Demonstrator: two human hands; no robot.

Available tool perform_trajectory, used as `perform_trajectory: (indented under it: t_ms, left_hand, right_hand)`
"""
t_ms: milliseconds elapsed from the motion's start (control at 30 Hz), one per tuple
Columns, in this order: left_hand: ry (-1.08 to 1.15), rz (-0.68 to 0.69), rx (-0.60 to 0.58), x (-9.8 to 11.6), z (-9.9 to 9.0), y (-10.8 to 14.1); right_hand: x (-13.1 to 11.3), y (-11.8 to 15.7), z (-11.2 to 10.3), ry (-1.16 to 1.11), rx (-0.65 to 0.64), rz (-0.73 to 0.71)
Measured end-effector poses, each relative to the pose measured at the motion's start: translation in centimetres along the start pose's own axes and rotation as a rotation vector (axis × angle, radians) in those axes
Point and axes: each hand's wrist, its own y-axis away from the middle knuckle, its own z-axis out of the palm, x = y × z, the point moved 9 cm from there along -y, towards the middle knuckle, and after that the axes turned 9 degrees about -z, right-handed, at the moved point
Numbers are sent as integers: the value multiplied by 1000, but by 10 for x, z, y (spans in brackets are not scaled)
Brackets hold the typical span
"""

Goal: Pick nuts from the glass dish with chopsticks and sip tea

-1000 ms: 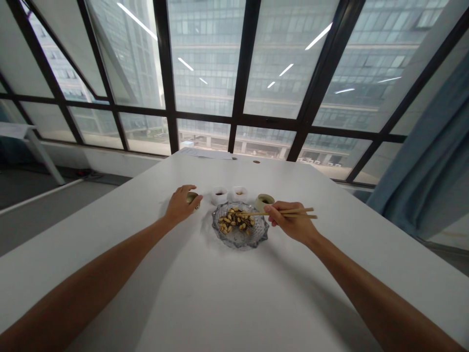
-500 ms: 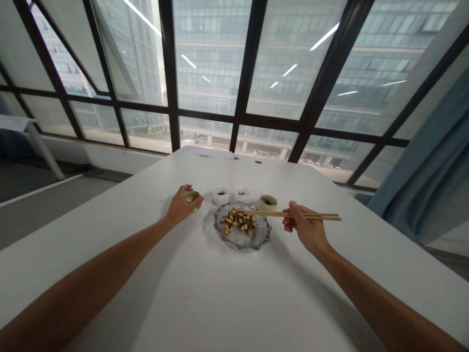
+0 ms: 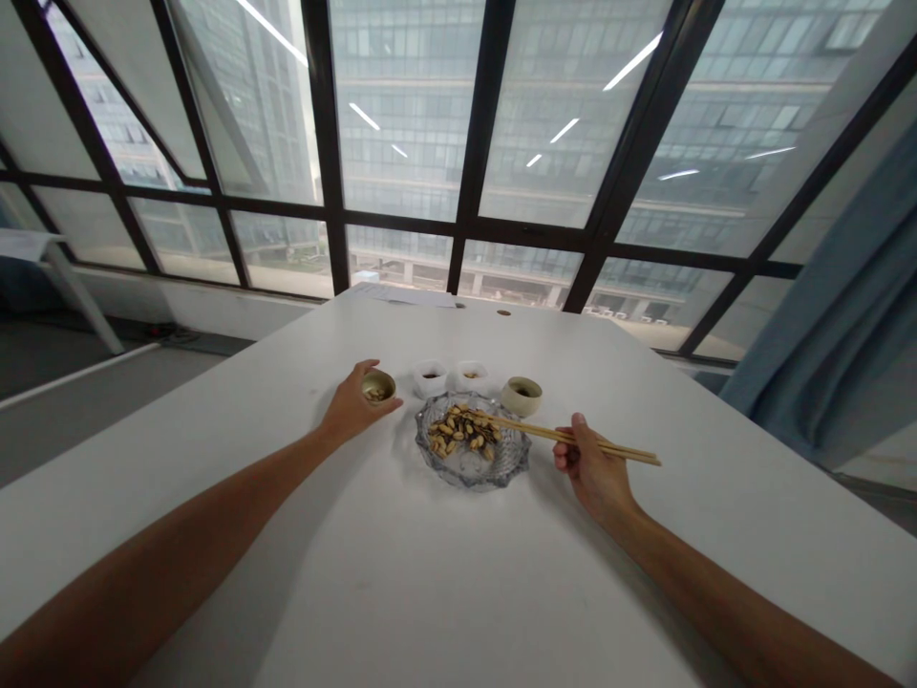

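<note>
My left hand [image 3: 351,406] is closed around a small olive-green cup [image 3: 387,381], thumb on the near side, fingers on the far side. A few pale pieces lie in the cup. In my right hand [image 3: 591,468] is a pair of wooden chopsticks [image 3: 530,429], held near their middle. Their tips reach into the heap of nuts and dark seeds [image 3: 462,432] on a scalloped clear glass plate [image 3: 512,468]. Whether the tips pinch a piece is too small to tell. The nuts look like pistachios in their shells.
Behind the plate stand two small white dishes, the left dish [image 3: 428,387] with dark contents, the right dish [image 3: 473,379] with a few pale pieces. A second green cup [image 3: 522,399] stands at the plate's back right. Papers [image 3: 405,295] lie at the white table's [image 3: 444,583] far end.
My right hand has moved slightly down, so the chopsticks slope more, tips higher than their back ends. The cup at my left hand now shows more of its inside.
</note>
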Motion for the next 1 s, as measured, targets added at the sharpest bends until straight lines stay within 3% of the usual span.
perform_trajectory:
  t_ms: [267, 500, 633, 833, 1000]
  left_hand:
    - [-94, 297, 20, 23, 3, 7]
    - [-99, 358, 29, 27, 3, 9]
    - [-56, 276, 29, 26, 0, 8]
    - [-9, -13, 38, 7, -6, 1]
    - [-6, -78, 53, -4, -4, -3]
  right_hand:
    - [-4, 4, 4, 5, 2, -4]
    - [-6, 5, 6, 22, -7, -14]
    - [-5, 5, 5, 31, -14, -14]
    - [-5, 4, 5, 34, -38, -34]
    - [-6, 3, 6, 55, -53, -61]
